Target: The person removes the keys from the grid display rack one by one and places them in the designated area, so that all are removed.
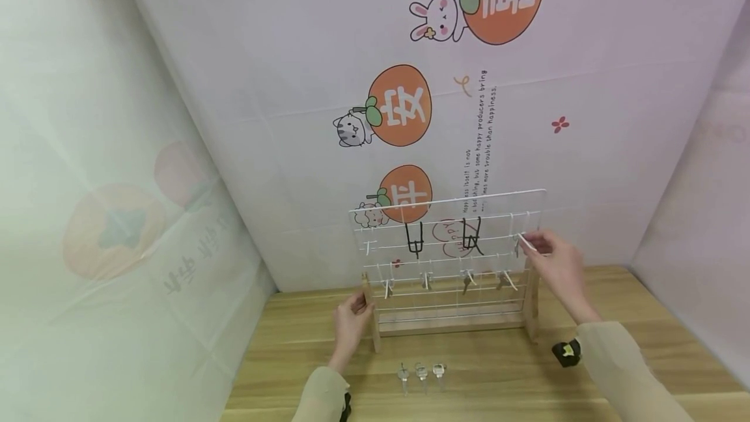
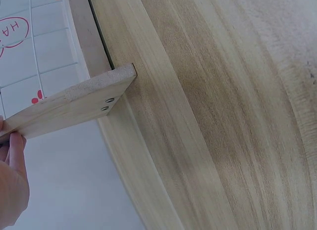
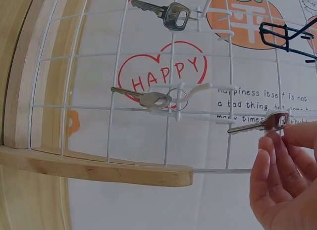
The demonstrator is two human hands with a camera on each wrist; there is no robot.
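Note:
A white wire grid rack with wooden side posts stands on the table. My left hand pinches its left wooden post, a finger and thumb on opposite sides. At the upper right of the grid, my right hand holds a key by its head beside a white hook; whether its ring is on the hook is hidden. Other keys hang on lower hooks, including a silver key and a dark-bladed key in the right wrist view.
Three loose keys lie on the wooden table in front of the rack. Two black hooks are on the upper grid. A printed cloth covers the wall close behind.

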